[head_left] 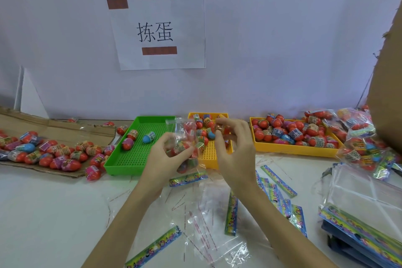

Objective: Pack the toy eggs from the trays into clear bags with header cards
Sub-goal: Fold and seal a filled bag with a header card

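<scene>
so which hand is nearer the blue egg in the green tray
Left. The left hand holds the clear bag just right of the blue egg in the green tray; the right hand is farther right, over the yellow tray.

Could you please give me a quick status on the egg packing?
Left hand holds clear bag, part-filled with eggs. Right hand pinches one toy egg at its mouth. Nothing blocking.

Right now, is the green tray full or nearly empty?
Nearly empty. The green tray holds only a few eggs near its far end; most of its perforated floor is bare.
</scene>
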